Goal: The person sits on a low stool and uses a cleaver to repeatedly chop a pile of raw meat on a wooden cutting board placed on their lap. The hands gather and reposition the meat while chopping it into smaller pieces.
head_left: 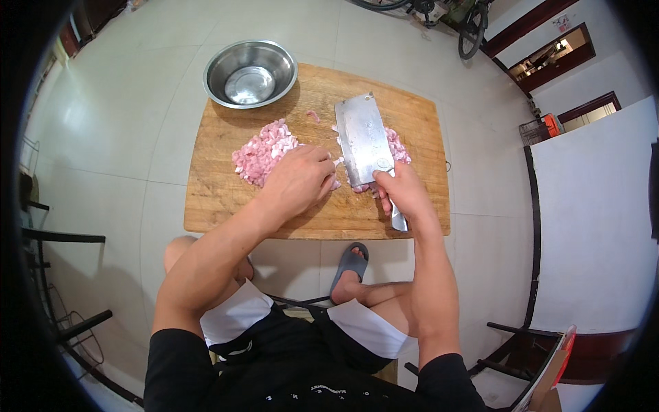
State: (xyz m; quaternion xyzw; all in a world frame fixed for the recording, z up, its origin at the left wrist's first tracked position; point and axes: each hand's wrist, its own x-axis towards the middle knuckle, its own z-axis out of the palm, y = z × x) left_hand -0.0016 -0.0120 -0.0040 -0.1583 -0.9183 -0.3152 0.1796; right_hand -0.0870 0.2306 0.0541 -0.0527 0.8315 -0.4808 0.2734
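Note:
My right hand is wrapped round the handle of a wide steel cleaver. Its blade lies tilted over a heap of diced raw meat on the right of the wooden cutting board, hiding much of that heap. To the left of the blade, my left hand rests with curled fingers on raw meat at the board's middle; its fingertips are partly hidden. A larger pile of diced pink and white meat sits beside my left hand. One small meat strip lies apart, farther back.
An empty-looking steel bowl stands on the board's far left corner. Below the near edge are my knees and a grey slipper. Dark chair parts stand at the left, a white panel at the right, and a bicycle far back.

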